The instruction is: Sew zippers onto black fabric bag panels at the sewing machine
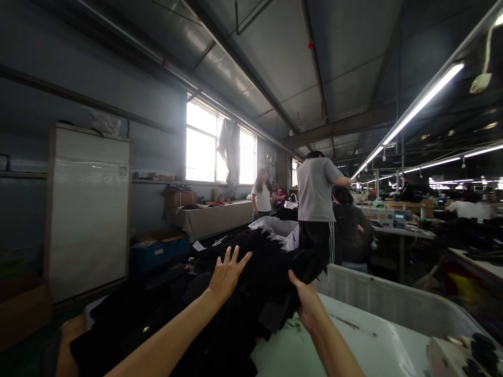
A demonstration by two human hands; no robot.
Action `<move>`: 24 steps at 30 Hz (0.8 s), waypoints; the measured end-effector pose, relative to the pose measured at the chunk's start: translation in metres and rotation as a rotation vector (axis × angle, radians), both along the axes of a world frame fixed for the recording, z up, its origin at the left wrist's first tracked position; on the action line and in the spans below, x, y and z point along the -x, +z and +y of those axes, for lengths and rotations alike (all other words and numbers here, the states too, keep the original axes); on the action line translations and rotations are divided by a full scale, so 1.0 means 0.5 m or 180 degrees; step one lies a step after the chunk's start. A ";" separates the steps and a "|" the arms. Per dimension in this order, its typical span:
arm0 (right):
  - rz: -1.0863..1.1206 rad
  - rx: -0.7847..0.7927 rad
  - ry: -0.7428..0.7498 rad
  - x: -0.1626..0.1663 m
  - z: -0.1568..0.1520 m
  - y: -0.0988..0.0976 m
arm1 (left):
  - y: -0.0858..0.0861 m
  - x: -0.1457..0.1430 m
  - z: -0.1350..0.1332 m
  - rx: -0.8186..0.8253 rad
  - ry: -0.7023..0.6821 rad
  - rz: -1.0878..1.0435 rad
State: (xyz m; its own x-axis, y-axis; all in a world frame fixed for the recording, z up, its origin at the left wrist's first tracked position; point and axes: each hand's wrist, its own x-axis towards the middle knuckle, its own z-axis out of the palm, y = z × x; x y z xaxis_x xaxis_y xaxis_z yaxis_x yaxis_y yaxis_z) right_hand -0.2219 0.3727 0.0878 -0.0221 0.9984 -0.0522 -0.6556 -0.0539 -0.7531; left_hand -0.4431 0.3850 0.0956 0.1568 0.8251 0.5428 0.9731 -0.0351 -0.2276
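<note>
My left hand (226, 275) lies spread flat on the black cloth pile (243, 293); my right hand (308, 306) pinches its edge. Soft, limp, probably heavy in bulk.

Right hand's (308, 306) fingertips buried in the heap of black fabric (236, 293), both forearms cut off at bottom edge, distant workstations at right too dim to make out

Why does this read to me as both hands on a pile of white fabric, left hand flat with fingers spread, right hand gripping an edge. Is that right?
Not quite. In the head view the fabric pile is black, not white. The left hand lies flat with fingers spread; the right hand grips an edge.
</note>
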 end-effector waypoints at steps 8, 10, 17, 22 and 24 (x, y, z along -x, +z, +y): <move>0.0048 -0.0401 0.0041 -0.056 0.014 0.244 | -0.022 0.009 -0.005 0.0051 -0.0225 -0.0101; 0.0018 -0.0463 0.0281 0.004 0.048 0.280 | -0.018 0.007 -0.002 -0.0067 -0.0229 -0.0079; -0.0636 0.0007 0.0535 0.227 0.123 0.207 | -0.031 -0.021 0.011 -0.0217 -0.0183 -0.0116; -0.1365 0.0273 0.0655 0.239 0.143 0.112 | -0.056 -0.005 -0.031 -0.0148 -0.0387 -0.0146; -0.1586 0.0217 0.0716 0.227 0.149 0.103 | -0.058 0.007 -0.060 -0.0209 -0.0476 -0.0137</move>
State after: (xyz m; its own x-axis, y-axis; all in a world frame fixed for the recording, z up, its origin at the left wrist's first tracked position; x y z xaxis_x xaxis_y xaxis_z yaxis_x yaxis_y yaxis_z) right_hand -0.3352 0.4471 0.1393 -0.1906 0.9659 -0.1754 -0.1874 -0.2112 -0.9593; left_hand -0.4466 0.3550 0.0666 0.2506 0.7568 0.6037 0.9670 -0.1667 -0.1925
